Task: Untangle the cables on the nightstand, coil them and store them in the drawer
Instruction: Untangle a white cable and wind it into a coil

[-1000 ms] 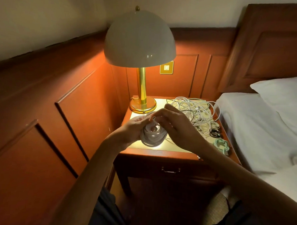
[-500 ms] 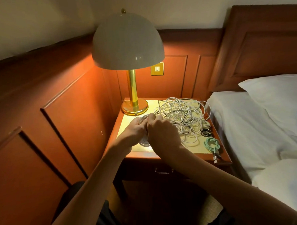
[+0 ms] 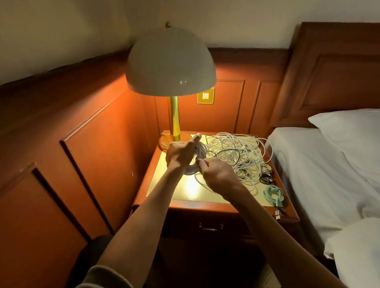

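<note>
Both hands working a white coil (image 3: pixel 200 152) above the nightstand (image 3: pixel 204 208), lamp on the L, cable pile on the R.

L to R: lamp (image 3: pixel 170 63) w/ dome shade and brass stem stands on the back-L corner of the top. Left hand (image 3: pixel 179 154) is next to its base, fingers curled round the white coil, one fingertip sticking up. Right hand (image 3: pixel 218 174) sits just beside it and pinches a loose strand (image 3: pixel 198 179) that runs off the coil's lower edge. Tangle (image 3: pixel 238 153) of white and black cables covers the back-R of the top. A small black cable bundle (image 3: pixel 266 179) lies at its R edge. A teal cable (image 3: pixel 274 194) lies coiled near the front-R corner, plug end toward the front edge. Drawer (image 3: pixel 211 227) below is closed. Bed (image 3: pixel 313 174) is further R.
</note>
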`<state>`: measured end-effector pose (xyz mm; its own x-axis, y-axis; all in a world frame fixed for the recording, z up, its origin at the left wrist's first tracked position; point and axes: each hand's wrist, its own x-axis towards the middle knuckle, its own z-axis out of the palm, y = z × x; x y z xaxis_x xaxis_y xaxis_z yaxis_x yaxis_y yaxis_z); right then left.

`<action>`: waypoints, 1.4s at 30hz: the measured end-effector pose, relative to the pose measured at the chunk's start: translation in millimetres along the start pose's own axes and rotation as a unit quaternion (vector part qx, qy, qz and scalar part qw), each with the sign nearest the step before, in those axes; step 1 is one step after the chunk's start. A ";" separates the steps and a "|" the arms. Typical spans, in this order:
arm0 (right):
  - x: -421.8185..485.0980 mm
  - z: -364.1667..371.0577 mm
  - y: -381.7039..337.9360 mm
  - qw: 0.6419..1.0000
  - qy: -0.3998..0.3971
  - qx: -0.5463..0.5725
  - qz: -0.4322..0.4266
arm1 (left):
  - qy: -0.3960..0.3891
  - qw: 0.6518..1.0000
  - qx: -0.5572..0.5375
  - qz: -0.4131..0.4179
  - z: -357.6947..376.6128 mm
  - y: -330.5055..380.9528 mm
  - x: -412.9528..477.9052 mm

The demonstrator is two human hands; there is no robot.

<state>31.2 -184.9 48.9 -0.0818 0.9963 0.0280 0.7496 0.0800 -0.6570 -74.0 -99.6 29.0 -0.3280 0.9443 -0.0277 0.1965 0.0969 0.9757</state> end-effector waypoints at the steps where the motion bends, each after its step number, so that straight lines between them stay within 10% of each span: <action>1: -1.5 0.3 2.8 0.999 0.002 0.042 -0.001 | 0.002 1.000 0.009 0.002 2.8 -0.2 3.3; 14: -20.3 5.9 14.6 0.978 0.018 0.202 0.051 | 0.013 0.995 0.094 0.018 26.3 6.7 13.9; 26: -22.9 -6.1 53.8 0.998 0.052 -0.008 0.037 | -0.073 0.993 0.021 -0.090 53.5 -21.1 15.1; 34: 2.3 -41.4 91.7 0.944 -0.100 0.286 0.132 | -0.131 0.965 0.184 0.135 68.2 -17.6 -13.5; 42: 23.8 -67.8 126.4 0.906 -0.065 0.403 0.113 | -0.278 0.959 -0.008 0.051 95.7 -0.6 -11.6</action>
<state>168.5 -148.9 17.6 -0.1029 0.9676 -0.2304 0.0378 -0.2277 -0.9730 18.1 -80.5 7.9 0.2362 0.9709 -0.0401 0.1863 -0.0047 0.9825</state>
